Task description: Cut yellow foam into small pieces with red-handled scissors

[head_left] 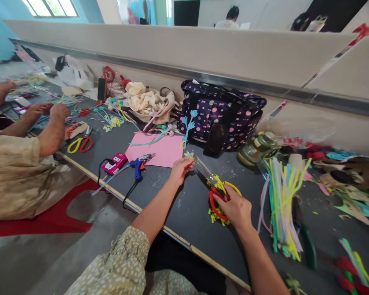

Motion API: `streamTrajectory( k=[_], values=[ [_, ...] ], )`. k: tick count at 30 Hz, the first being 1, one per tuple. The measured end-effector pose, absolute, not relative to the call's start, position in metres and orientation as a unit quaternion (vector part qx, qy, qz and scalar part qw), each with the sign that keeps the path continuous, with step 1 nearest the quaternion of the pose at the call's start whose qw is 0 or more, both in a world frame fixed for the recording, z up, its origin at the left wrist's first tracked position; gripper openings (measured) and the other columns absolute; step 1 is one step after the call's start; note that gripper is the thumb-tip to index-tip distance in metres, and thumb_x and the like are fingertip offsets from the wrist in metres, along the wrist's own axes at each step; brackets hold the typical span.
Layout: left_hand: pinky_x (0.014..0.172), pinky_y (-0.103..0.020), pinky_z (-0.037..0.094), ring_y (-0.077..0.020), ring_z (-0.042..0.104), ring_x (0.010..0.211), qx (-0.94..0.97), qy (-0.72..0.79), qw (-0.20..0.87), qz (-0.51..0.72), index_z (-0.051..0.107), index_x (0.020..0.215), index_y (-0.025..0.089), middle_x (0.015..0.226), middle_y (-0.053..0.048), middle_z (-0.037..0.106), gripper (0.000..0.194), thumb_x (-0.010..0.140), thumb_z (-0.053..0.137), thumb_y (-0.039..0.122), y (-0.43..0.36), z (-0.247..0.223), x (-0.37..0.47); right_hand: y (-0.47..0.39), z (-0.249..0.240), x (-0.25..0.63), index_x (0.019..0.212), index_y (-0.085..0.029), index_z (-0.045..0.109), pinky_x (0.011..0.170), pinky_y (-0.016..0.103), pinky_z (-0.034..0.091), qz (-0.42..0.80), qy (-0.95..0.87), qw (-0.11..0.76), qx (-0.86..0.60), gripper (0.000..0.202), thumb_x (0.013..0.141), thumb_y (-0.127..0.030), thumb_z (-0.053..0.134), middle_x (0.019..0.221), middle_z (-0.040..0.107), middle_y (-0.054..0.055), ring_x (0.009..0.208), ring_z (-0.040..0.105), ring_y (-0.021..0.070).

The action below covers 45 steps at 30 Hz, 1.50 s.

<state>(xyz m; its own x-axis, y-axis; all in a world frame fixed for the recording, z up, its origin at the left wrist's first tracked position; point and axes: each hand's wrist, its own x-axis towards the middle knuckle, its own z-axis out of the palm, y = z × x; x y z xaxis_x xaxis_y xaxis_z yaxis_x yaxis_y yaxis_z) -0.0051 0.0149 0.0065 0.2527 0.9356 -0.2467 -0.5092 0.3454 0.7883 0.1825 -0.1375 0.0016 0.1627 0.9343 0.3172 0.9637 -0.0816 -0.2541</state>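
My left hand point(182, 169) is pinched closed above the dark table, with a small yellow and pale-blue bit point(189, 155) at its fingertips; what it holds is too small to make out. My right hand point(238, 207) grips scissors point(218, 192) with one red and one yellow handle loop. The blades point toward my left hand. Under the scissors lies a heap of short yellow cut pieces point(224, 221). Just beyond my left hand, a light-blue fuzzy stem with flower-like tips point(189, 125) stands out against a patterned bag point(221, 110).
A pink sheet point(160, 149), blue glue gun point(137, 166) and pink box point(114, 164) lie left. On the right are a bundle of coloured fuzzy stems point(284, 205) and a green jar point(258, 147). A co-worker's hands point(60, 112) and another pair of scissors point(81, 143) are farther left.
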Motion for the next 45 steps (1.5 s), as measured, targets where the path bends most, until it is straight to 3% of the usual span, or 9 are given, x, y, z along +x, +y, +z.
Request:
streamTrajectory(
  k=[7,21,34,41,45],
  values=[
    [0.055,-0.022,0.042,-0.0073,0.051,0.051,0.318,0.377,0.716,0.494,0.065,0.066,0.012,0.058,0.0,0.059,0.02,0.059,0.076,0.027,0.011,0.011,-0.004,-0.138,0.003,0.18,0.107,-0.023,0.063,0.055,0.025,0.039,-0.04,-0.67,0.211,-0.711,0.048,0.08,-0.06,0.048,0.074,0.068,0.002,0.065,0.062,0.0157],
    [0.057,-0.024,0.044,-0.0088,0.053,0.052,0.345,0.381,0.712,0.478,0.067,0.067,0.011,0.063,-0.004,0.064,0.018,0.06,0.074,0.026,0.008,0.014,-0.003,-0.138,0.0,0.186,0.108,-0.023,0.065,0.058,0.024,0.04,-0.047,-0.68,0.23,-0.695,0.046,0.083,-0.058,0.048,0.088,0.071,0.002,0.076,0.066,0.0163],
    [0.057,-0.024,0.043,-0.0079,0.053,0.051,0.35,0.381,0.717,0.466,0.067,0.069,0.01,0.064,-0.005,0.065,0.024,0.059,0.075,0.031,0.007,0.015,-0.002,-0.137,-0.007,0.187,0.105,-0.022,0.065,0.056,0.024,0.039,-0.045,-0.684,0.219,-0.694,0.047,0.085,-0.059,0.044,0.086,0.072,0.004,0.072,0.066,0.0171],
    [0.057,-0.022,0.043,-0.0075,0.053,0.052,0.328,0.375,0.727,0.474,0.068,0.073,0.01,0.066,-0.005,0.066,0.021,0.06,0.074,0.026,0.009,0.013,-0.002,-0.136,0.011,0.179,0.112,-0.02,0.058,0.051,0.025,0.038,-0.019,-0.642,0.208,-0.738,0.06,0.074,-0.066,0.052,0.071,0.067,0.001,0.063,0.064,0.0178],
    [0.059,-0.022,0.044,-0.0074,0.054,0.053,0.319,0.357,0.734,0.482,0.066,0.074,0.011,0.067,-0.005,0.066,0.021,0.061,0.073,0.025,0.011,0.009,-0.002,-0.136,0.012,0.179,0.11,-0.02,0.058,0.052,0.025,0.038,-0.02,-0.64,0.206,-0.74,0.055,0.075,-0.063,0.052,0.071,0.067,0.001,0.065,0.064,0.0181]
  ],
)
